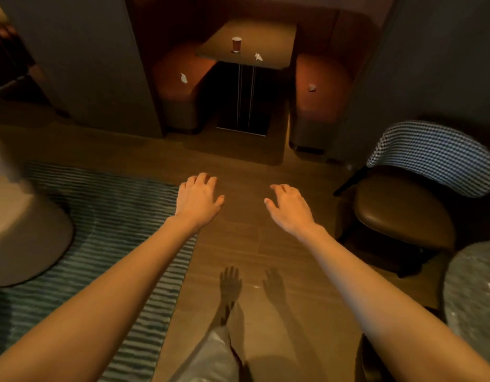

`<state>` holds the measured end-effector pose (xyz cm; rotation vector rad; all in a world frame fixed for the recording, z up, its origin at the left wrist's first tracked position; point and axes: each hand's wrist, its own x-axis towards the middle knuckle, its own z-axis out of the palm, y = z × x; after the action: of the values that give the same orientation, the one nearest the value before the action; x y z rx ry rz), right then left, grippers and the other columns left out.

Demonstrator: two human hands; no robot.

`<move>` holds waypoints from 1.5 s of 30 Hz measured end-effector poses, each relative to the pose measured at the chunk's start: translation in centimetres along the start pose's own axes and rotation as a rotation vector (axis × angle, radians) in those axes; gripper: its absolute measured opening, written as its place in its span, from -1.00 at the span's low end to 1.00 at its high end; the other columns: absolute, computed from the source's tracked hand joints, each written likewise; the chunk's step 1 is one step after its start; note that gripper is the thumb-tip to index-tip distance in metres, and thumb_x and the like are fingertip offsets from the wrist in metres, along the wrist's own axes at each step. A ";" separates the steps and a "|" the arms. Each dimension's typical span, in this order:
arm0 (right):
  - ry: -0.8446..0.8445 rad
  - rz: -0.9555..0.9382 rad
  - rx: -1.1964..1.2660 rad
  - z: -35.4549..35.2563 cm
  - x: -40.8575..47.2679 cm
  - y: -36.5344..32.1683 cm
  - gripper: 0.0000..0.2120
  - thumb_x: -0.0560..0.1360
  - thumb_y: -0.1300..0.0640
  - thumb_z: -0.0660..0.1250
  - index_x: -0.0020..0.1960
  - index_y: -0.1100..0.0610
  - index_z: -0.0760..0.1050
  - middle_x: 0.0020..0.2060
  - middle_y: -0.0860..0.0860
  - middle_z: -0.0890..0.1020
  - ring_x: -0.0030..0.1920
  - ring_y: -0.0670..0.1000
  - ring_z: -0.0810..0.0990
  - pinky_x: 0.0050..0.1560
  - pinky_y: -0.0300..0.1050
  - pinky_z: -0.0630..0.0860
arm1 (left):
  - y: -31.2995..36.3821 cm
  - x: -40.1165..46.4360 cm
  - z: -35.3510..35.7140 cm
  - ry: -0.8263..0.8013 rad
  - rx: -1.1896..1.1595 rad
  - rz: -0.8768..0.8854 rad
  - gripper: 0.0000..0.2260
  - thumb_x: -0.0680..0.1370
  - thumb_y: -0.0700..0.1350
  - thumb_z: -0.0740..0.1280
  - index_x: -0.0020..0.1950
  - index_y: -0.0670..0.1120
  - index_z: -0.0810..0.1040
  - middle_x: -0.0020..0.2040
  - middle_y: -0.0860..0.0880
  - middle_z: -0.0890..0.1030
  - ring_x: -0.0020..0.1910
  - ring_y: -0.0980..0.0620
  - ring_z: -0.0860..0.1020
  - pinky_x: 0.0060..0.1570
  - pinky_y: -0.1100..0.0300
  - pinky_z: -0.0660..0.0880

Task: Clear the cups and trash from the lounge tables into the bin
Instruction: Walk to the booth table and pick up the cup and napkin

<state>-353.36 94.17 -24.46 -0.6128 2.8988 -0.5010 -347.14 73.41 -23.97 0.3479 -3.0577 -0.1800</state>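
Your left hand and right hand are both held out in front of you, palms down, fingers loosely spread and holding nothing, a clear gap of bare floor between them. Everything you need lies straight ahead and well away from both. The cup stands upright on the far booth table, close to its near edge and a little left of centre. A crumpled napkin lies just to the cup's right, closer still to that edge. Two more scraps sit off the table: one on the left seat, one on the right seat. Neither hand is meaningfully nearer the cup; by line alone your left lines up with it, your right with the napkin.

The way forward looks open: the floor runs clear to the booth mouth. Mind the patterned chair and round stone-topped table near right, the striped rug and pale pedestal base near left. I see no bin from here.
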 end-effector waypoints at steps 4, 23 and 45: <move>0.036 0.019 0.023 -1.3 9.4 0.0 -0.52 0.62 -0.04 0.14 0.48 0.12 0.25 0.41 0.07 0.37 0.45 0.09 0.26 0.40 0.00 0.29 | -2.4 9.5 -0.9 0.011 0.012 -0.020 -0.52 0.57 0.11 0.20 0.42 -0.08 0.31 0.39 -0.11 0.36 0.35 -0.16 0.32 0.28 -0.04 0.32; 0.020 -0.089 0.036 -6.9 58.8 6.9 -0.51 0.62 -0.02 0.15 0.50 0.09 0.21 0.45 0.05 0.32 0.48 0.07 0.20 0.45 0.01 0.21 | -3.0 55.5 2.2 -0.018 0.001 -0.115 -0.50 0.55 0.09 0.23 0.43 -0.09 0.29 0.40 -0.13 0.33 0.36 -0.16 0.29 0.28 -0.04 0.29; 0.007 -0.095 0.047 -6.0 105.2 4.2 -0.49 0.59 -0.05 0.21 0.47 0.12 0.26 0.41 0.08 0.36 0.47 0.09 0.25 0.44 0.03 0.28 | -16.7 100.9 3.5 -0.048 -0.028 -0.103 -0.55 0.58 0.06 0.20 0.43 -0.05 0.29 0.41 -0.10 0.32 0.38 -0.12 0.29 0.32 -0.04 0.28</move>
<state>-451.62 55.96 -27.07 -0.7458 2.8655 -0.5830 -441.87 34.71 -24.91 0.5066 -3.0822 -0.2392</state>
